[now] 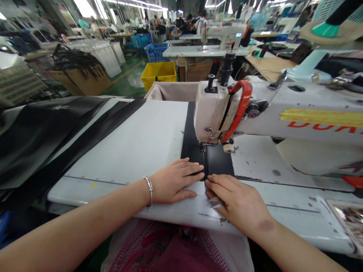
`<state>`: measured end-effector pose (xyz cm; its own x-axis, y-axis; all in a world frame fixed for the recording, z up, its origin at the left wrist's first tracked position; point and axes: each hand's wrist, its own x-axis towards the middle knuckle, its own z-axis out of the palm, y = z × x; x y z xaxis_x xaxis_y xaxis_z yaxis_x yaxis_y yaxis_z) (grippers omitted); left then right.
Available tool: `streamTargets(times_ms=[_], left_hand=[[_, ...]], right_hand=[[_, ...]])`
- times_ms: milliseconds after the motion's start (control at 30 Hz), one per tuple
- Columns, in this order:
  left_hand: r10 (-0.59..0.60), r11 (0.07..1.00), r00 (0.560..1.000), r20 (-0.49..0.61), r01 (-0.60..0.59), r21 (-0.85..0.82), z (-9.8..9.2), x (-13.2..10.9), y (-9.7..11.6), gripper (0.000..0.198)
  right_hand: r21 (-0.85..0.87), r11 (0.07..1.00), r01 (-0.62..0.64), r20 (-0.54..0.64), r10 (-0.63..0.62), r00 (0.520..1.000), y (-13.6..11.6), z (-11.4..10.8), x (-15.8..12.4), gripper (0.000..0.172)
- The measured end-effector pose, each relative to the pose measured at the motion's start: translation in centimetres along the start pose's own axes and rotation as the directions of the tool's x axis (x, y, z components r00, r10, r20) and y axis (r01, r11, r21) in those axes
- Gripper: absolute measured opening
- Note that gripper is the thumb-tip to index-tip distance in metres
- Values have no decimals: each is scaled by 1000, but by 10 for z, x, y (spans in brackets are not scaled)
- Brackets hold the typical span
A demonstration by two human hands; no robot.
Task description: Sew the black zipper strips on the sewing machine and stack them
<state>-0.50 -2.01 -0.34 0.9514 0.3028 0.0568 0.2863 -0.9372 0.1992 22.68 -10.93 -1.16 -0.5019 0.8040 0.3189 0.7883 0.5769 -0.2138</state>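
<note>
A black leather-like panel (192, 145) lies on the sewing machine bed, with a narrow raised strip or seam running along it toward me. The sewing machine's needle and presser foot (203, 146) are down at this seam. My left hand (177, 181) rests flat, fingers spread, its fingertips on the panel left of the seam. My right hand (236, 198) is at the panel's near end, index finger beside the seam and the other fingers curled. Beneath those fingers shows a small pointed shiny metal tool (217, 203), partly hidden; its kind is unclear.
The white sewing machine head (317, 113) with its orange guard (239, 107) fills the right side. Black sheets (65, 124) drape over the table's left part. A fabric-lined bin (176, 91) stands behind the table, a yellow crate (159, 73) beyond it. Metal parts sit in a tray (351, 215) at right.
</note>
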Motion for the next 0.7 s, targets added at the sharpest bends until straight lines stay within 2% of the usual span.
streamTargets(times_ms=[300,700], left_hand=[[-38,997,999,-4,39,66,-2,8,-8,55],[-66,987,990,-126,83,137,3,32,-25,50]], right_hand=[[-85,995,-56,51,60,997,19,3,21,31],[-146,980,-138,78,151,985,41,6,52,29]])
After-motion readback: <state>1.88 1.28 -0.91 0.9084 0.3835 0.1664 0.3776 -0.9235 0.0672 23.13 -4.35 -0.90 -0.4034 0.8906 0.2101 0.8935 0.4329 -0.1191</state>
